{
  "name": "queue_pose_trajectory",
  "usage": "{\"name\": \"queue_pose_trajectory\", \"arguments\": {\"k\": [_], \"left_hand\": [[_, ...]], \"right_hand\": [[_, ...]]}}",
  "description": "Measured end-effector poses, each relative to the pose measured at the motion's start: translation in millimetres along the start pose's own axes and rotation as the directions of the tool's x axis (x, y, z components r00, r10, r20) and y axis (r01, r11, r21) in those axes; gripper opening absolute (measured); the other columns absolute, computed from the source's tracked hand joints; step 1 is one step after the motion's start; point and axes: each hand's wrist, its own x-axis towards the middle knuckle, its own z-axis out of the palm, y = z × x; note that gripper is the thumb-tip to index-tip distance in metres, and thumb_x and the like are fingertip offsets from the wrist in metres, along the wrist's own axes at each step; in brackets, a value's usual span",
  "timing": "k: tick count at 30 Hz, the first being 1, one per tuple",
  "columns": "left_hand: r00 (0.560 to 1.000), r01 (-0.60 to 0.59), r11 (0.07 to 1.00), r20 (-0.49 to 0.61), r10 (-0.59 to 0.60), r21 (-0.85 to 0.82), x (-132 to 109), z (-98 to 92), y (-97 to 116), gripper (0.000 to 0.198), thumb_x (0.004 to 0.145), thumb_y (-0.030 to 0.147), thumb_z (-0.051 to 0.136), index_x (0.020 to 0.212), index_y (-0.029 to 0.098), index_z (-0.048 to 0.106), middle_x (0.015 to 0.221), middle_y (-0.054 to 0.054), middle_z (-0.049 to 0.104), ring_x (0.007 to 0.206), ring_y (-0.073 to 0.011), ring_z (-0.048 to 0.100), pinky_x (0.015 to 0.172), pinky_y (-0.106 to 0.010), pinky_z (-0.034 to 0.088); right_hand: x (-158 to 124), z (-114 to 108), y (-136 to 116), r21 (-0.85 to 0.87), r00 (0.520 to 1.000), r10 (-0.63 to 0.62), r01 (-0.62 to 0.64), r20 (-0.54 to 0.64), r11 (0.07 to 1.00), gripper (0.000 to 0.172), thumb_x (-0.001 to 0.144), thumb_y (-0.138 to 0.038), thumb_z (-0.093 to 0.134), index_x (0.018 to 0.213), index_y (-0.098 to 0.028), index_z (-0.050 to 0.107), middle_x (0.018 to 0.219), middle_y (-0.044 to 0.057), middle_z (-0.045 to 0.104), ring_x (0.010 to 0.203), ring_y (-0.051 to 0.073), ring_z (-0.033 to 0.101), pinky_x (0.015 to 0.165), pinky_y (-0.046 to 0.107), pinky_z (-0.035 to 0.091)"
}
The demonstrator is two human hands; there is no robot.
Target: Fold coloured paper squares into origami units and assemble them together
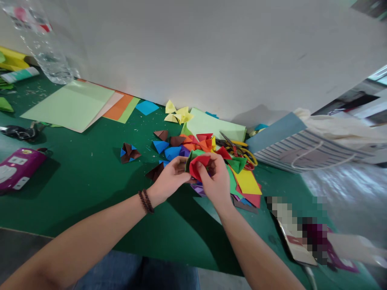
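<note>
In the head view, the left hand [171, 180] and the right hand [214, 182] meet above the middle of a green-topped desk [75, 197], holding a red folded paper piece [197, 166] up off the surface, with a green paper flap [189, 160] along its left side. The fingers of both hands are closed on it, pinching from opposite sides, apparently to keep the thin, springy layers from opening. Just beyond the hands lies a loose heap of origami paper: crisp triangular units in blue, brown, orange and red, with a flat yellow sheet [246, 181] at its right. Red-and-yellow-handled scissors [240, 152] rest at the heap's far right, close at hand. Farther left sits a brown-and-blue folded unit [130, 153], and stacked pale green sheets [68, 105] lie against the far wall. A beaded bracelet [146, 201] circles the left wrist. A purple power strip [19, 168] lies at the left, and a striped paper bag [302, 151] leans at the right.
</note>
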Motion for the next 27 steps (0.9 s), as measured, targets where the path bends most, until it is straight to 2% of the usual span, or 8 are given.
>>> {"name": "queue_pose_trajectory", "arguments": {"k": [2, 5, 8, 11, 14, 17, 21, 27], "left_hand": [[0.999, 0.026, 0.999, 0.03, -0.025, -0.021, -1, 0.4, 2, 0.029, 0.073, 0.018, 0.065, 0.1, 0.018, 0.054, 0.095, -0.002, 0.061, 0.088, -0.0154, 0.062, 0.079, -0.036, 0.057], [0.999, 0.026, 0.997, 0.017, -0.027, 0.076, -1, 1.1, 3, 0.026, 0.078, 0.025, 0.066, 0.1, 0.017, 0.055, 0.102, -0.005, 0.061, 0.091, -0.0165, 0.062, 0.078, -0.035, 0.058], [1.0, 0.007, 0.979, -0.017, -0.004, 0.206, 2, 0.2, 0, 0.023, 0.083, 0.024, 0.061, 0.103, 0.015, 0.056, 0.104, -0.008, 0.062, 0.084, -0.0154, 0.065, 0.075, -0.033, 0.058], [0.999, -0.013, 0.95, -0.038, 0.027, 0.311, 5, -2.9, -3, 0.016, 0.086, 0.022, 0.052, 0.1, 0.014, 0.057, 0.096, -0.007, 0.064, 0.073, -0.0148, 0.066, 0.067, -0.031, 0.058], [0.994, -0.067, 0.861, -0.038, 0.099, 0.504, 5, -6.5, -2, 0.009, 0.084, 0.02, 0.05, 0.085, 0.015, 0.057, 0.075, -0.002, 0.061, 0.061, -0.0133, 0.063, 0.056, -0.025, 0.053], [0.986, -0.114, 0.733, -0.014, 0.166, 0.671, 4, -9.0, -1, 0.01, 0.082, 0.018, 0.048, 0.077, 0.016, 0.056, 0.064, 0.001, 0.057, 0.055, -0.0117, 0.057, 0.049, -0.021, 0.044], [0.985, -0.13, 0.699, 0.011, 0.171, 0.703, 3, -9.9, 1, 0.012, 0.082, 0.022, 0.048, 0.078, 0.016, 0.059, 0.07, -0.001, 0.063, 0.056, -0.0117, 0.057, 0.05, -0.021, 0.044], [0.994, -0.074, 0.687, -0.001, 0.108, 0.723, 3, -12.0, 0, 0.019, 0.083, 0.027, 0.046, 0.071, 0.017, 0.057, 0.06, -0.001, 0.062, 0.052, -0.0134, 0.059, 0.047, -0.021, 0.042]], "right_hand": [[0, -1, -1, -0.002, 1.0, -0.003, 0.003, -0.013, 1.0, 0.02, 0.083, -0.034, 0.059, 0.097, -0.021, 0.053, 0.09, 0.004, 0.06, 0.078, 0.018, 0.059, 0.068, 0.032, 0.05], [1, -2, -2, -0.029, 1.0, -0.019, 0.019, -0.012, 0.999, 0.017, 0.081, -0.03, 0.06, 0.093, -0.021, 0.054, 0.086, 0.003, 0.06, 0.073, 0.017, 0.058, 0.064, 0.031, 0.049], [1, -2, -2, -0.067, 0.999, -0.049, 0.049, -0.003, 0.997, 0.021, 0.079, -0.026, 0.06, 0.098, -0.021, 0.055, 0.089, 0.003, 0.062, 0.071, 0.017, 0.058, 0.065, 0.031, 0.049], [1, -3, -3, -0.129, 0.996, -0.084, 0.088, 0.033, 0.988, 0.023, 0.08, -0.028, 0.061, 0.102, -0.021, 0.059, 0.095, 0.005, 0.066, 0.075, 0.017, 0.06, 0.069, 0.032, 0.05], [1, -4, -2, -0.182, 0.99, -0.117, 0.13, 0.08, 0.975, 0.019, 0.083, -0.033, 0.059, 0.097, -0.021, 0.064, 0.094, 0.005, 0.068, 0.081, 0.02, 0.062, 0.072, 0.033, 0.05], [1, -5, -2, -0.216, 0.99, -0.107, 0.125, 0.091, 0.968, 0.019, 0.083, -0.037, 0.059, 0.091, -0.021, 0.065, 0.088, 0.005, 0.069, 0.077, 0.021, 0.062, 0.068, 0.033, 0.05], [1, -5, -4, -0.241, 0.989, -0.056, 0.087, 0.134, 0.966, 0.018, 0.082, -0.039, 0.058, 0.081, -0.021, 0.062, 0.078, 0.003, 0.067, 0.068, 0.019, 0.06, 0.061, 0.031, 0.047], [2, -5, -4, -0.226, 0.983, 0.004, 0.039, 0.185, 0.973, 0.018, 0.082, -0.039, 0.057, 0.077, -0.022, 0.056, 0.069, 0.0, 0.062, 0.06, 0.016, 0.056, 0.058, 0.029, 0.044]]}}
